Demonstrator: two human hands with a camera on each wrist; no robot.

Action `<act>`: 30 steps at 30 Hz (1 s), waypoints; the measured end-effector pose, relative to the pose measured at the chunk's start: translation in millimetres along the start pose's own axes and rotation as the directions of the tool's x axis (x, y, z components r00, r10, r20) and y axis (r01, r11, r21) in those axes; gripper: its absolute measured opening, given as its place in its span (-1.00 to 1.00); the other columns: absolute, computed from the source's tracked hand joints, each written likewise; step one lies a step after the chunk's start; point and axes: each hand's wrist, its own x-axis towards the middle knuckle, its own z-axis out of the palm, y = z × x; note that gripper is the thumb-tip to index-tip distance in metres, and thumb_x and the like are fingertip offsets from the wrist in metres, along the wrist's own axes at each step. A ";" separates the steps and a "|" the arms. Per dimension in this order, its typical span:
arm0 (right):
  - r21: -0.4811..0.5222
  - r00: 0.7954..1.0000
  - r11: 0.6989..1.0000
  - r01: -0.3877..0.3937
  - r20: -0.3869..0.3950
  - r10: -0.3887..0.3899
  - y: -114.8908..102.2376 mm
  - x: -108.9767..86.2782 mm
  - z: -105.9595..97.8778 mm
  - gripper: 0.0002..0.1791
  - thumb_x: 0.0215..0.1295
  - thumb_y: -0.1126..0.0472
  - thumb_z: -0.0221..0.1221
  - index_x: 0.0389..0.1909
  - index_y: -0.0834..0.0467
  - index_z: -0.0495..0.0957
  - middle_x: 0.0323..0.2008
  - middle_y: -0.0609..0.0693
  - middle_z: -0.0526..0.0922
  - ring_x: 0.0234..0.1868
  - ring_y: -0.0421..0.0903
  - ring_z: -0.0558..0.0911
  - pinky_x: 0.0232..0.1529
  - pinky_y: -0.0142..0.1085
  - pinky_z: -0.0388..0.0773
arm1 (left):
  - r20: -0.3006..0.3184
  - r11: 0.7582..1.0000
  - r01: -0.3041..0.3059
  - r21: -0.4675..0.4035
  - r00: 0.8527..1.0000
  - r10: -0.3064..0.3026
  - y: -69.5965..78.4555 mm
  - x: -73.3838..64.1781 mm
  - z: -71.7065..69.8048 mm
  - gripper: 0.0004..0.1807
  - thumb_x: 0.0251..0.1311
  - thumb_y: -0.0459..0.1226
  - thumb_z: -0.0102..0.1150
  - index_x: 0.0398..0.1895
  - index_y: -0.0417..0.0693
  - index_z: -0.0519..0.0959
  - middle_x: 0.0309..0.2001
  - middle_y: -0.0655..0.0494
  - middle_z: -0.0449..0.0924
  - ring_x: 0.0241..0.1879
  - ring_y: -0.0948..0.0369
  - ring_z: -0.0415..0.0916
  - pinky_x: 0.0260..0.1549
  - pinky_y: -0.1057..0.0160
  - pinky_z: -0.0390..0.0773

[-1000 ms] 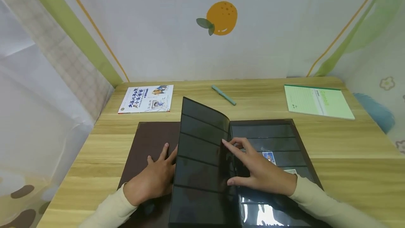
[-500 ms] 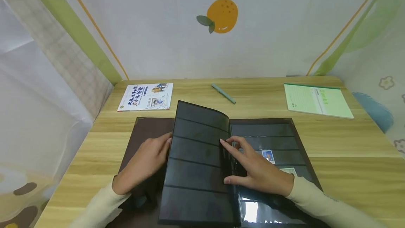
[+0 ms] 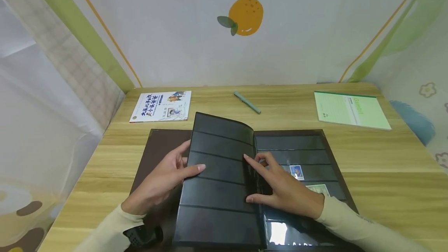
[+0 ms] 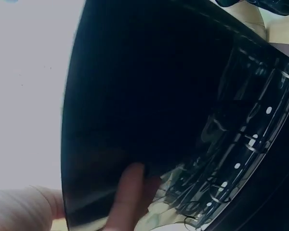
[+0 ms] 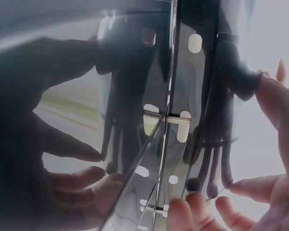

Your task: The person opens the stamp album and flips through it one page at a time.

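A stamp album lies open, its brown cover (image 3: 164, 143) flat on the left and a black pocket page (image 3: 220, 189) raised above it. My left hand (image 3: 162, 178) pinches that page at its left edge, thumb on the near face and fingers behind. In the left wrist view a finger (image 4: 127, 197) shows against the dark sheet. My right hand (image 3: 287, 189) reaches over the right-hand page, thumb and index fingertips at the raised page close to the ring binding (image 5: 176, 119). A blue stamp (image 3: 296, 172) and a pale green stamp (image 3: 319, 189), partly hidden by the right hand, sit in the pockets.
On the wooden table (image 3: 392, 189), a white booklet (image 3: 161, 106) lies at the back left. A green pen (image 3: 247, 102) is at the back middle, and a green notepad (image 3: 351, 110) at the back right. A printed curtain (image 3: 168, 42) hangs behind the table.
The left hand has turned from lying behind the raised page to gripping its edge with the thumb in front. The page has tipped somewhat to the left; the right hand has hardly moved.
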 end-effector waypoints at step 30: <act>-0.120 0.909 0.927 -0.356 0.186 0.373 97.1 -41.6 -70.1 0.14 0.18 -0.34 0.30 0.61 0.15 0.03 0.62 0.33 -0.25 0.59 0.42 -0.34 0.49 0.38 -0.38 | -0.075 0.993 0.085 0.085 0.994 -0.079 -19.5 2.8 -8.9 0.09 0.22 -0.31 0.36 0.64 -0.14 -0.19 -0.55 0.19 0.07 -0.54 0.29 0.20 -0.45 0.35 0.43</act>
